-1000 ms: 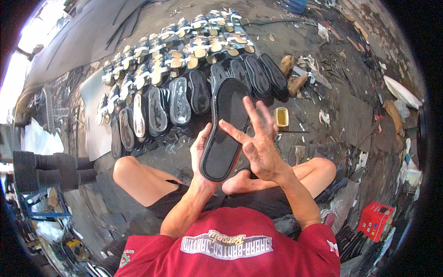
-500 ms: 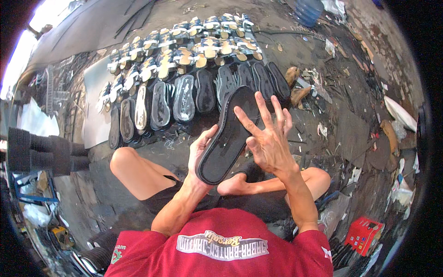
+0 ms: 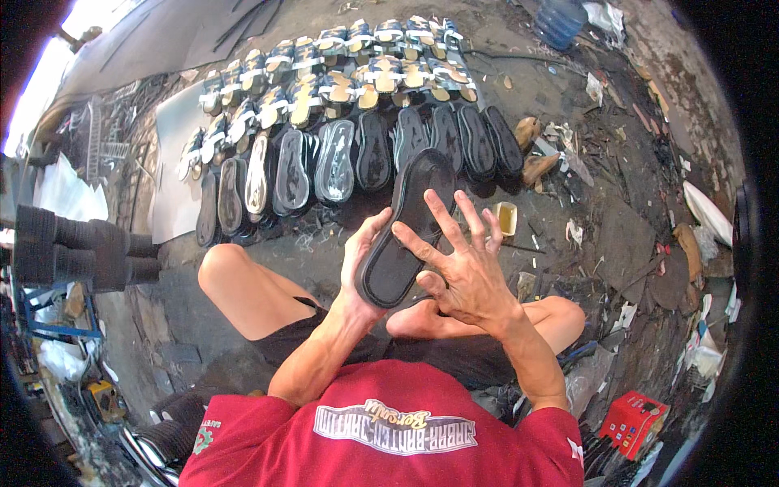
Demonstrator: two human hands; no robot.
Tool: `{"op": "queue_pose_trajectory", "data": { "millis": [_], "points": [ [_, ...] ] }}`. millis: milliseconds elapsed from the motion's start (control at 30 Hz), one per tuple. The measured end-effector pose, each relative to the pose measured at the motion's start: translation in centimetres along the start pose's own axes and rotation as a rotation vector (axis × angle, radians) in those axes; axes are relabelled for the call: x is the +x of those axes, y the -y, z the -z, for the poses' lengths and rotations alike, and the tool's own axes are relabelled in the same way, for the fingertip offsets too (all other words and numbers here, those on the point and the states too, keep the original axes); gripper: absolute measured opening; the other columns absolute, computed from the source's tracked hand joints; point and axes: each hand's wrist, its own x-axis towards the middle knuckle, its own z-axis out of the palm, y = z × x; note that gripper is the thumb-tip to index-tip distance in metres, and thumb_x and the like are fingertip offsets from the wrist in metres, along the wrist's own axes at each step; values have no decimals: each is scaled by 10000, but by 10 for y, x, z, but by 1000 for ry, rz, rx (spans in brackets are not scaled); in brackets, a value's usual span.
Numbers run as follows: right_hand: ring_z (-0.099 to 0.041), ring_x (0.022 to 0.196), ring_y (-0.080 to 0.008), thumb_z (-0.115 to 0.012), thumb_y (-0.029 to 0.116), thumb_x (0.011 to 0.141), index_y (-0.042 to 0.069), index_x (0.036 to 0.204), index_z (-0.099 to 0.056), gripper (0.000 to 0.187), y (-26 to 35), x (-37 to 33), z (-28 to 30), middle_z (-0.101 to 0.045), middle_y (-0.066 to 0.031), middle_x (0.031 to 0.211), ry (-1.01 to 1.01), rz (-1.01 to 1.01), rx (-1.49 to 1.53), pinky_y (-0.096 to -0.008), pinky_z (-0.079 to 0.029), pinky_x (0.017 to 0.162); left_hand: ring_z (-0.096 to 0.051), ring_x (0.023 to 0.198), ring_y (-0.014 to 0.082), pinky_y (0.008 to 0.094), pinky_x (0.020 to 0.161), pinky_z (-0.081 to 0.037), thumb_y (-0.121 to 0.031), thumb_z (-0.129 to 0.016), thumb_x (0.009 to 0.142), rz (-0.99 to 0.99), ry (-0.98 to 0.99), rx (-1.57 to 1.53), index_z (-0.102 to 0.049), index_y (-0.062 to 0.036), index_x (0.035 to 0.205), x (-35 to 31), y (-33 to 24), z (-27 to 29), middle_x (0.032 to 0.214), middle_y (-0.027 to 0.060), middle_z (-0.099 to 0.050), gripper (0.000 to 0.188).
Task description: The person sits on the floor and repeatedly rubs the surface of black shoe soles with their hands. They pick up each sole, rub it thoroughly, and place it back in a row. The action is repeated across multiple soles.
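Observation:
A black sandal sole (image 3: 413, 203) is held tilted in front of me, its far end pointing up and slightly right. My left hand (image 3: 363, 261) grips its left edge near the closer end, thumb along the side. Over the sole's right side, my right hand (image 3: 464, 272) has its fingers spread. Its index fingertip lies over the sole's surface; I cannot tell whether it presses on it. Just beyond the hands stands a row of stacked black soles (image 3: 373, 152), some with a wet-looking shine. Behind them, rows of sandals with pale footbeds (image 3: 306, 100) lie on the ground.
Right of my right hand sits a small container (image 3: 514, 219) with yellowish contents. Wooden shoe lasts (image 3: 535, 169) lie beside the sole stacks. Dark ribbed stacks (image 3: 69, 252) stand at the left. A red box (image 3: 635, 424) is at the lower right, and a blue water jug (image 3: 558, 23) is far right.
My right hand has moved down and left across the sole toward its closer end. The yellowish container now shows beside it. The view has shifted slightly; my left hand keeps its grip.

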Motion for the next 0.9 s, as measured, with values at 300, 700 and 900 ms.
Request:
{"op": "queue_pose_trajectory", "data": {
  "millis": [300,700,900],
  "points": [
    [-224,1614,-400,-318,657,1112,470,1626,-468,567,7,-5,2,-234,-74,1801,42,62,40,-661,-119,1242,-783,1052,312,463,978,-635,-326,-520,1103,41,49,-2,-702,-57,1330,-2,1,-7,1229,168,-786,396],
    [-165,1631,-363,-545,616,1033,524,1598,-472,578,17,-5,7,-219,-43,1807,86,207,87,-647,-111,1249,-725,1196,305,521,1014,-617,-322,-449,1143,85,232,-42,-610,-76,1400,-4,-4,23,1371,151,-703,391],
    [-163,1631,-343,-562,638,1024,543,1550,-533,535,12,-1,15,-257,-41,1795,69,301,87,-626,-98,1263,-733,1131,339,516,982,-625,-354,-501,1122,235,187,-178,-632,-82,1384,-11,-5,6,1309,160,-715,400]
  ]
}}
